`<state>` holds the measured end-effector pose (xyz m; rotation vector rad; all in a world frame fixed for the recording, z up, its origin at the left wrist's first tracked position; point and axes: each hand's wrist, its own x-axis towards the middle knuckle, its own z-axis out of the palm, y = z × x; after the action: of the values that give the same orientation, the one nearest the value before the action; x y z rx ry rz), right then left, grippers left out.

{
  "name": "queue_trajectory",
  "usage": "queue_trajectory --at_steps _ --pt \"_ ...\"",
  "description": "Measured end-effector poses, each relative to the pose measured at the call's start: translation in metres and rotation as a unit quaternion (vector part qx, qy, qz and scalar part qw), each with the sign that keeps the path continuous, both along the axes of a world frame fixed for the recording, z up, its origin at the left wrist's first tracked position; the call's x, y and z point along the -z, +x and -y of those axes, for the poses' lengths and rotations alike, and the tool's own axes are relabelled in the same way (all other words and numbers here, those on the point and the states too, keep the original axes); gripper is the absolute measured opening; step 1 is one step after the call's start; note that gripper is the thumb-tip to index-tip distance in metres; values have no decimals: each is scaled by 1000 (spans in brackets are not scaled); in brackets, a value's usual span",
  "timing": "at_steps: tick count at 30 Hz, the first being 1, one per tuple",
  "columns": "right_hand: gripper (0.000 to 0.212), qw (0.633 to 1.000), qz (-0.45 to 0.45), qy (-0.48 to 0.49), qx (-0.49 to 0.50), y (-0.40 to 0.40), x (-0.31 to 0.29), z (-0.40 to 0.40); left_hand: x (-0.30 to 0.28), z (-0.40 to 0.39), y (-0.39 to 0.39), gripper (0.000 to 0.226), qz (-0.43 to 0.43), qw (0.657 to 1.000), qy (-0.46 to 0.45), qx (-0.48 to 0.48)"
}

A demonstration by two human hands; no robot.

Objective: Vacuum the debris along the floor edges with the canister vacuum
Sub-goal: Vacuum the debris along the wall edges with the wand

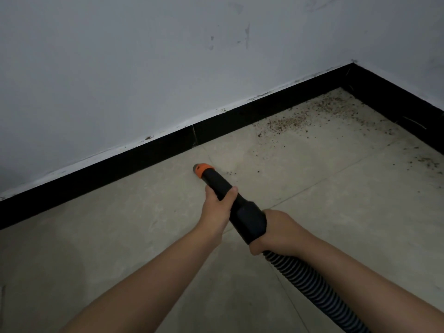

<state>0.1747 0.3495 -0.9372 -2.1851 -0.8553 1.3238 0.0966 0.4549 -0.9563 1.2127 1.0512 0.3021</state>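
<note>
The black vacuum nozzle (pixel 230 200) with its orange tip (pixel 203 169) points down at the tiled floor (pixel 120 236) just short of the black baseboard (pixel 144 150). Left hand (pixel 217 207) has its grip wrapped tight around the nozzle's middle, and the right hand (pixel 276 233) is clamped where the ribbed hose (pixel 307 282) joins. Most of the debris (pixel 300 116) sits farther right, toward the corner.

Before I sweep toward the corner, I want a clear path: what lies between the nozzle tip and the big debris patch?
Head view: mostly bare tile between nozzle tip and debris patch, apart from a few stray crumbs.
</note>
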Motion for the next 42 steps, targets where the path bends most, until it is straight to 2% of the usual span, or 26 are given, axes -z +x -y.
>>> queue_trajectory --at_steps 6,18,24,29,36,39,42 --pt "34 998 37 -32 -46 -6 -11 9 -5 5 -14 57 -2 999 -28 37" --pt "26 995 42 -42 76 41 -20 61 -9 54 59 73 -2 995 -54 84" --pt "29 998 42 -56 5 33 -21 62 -15 70 36 64 -1 999 -37 12" --pt "30 994 61 -79 -37 19 -27 72 -17 74 16 62 -13 998 -46 41" --pt "30 990 111 -87 31 44 -32 91 -22 85 58 70 -9 992 -80 101" --pt "36 987 123 -78 63 43 -30 96 -24 87 66 72 -4 991 -71 114" --pt "32 986 114 -51 110 45 -26 99 -25 86 72 73 -4 988 -50 146"
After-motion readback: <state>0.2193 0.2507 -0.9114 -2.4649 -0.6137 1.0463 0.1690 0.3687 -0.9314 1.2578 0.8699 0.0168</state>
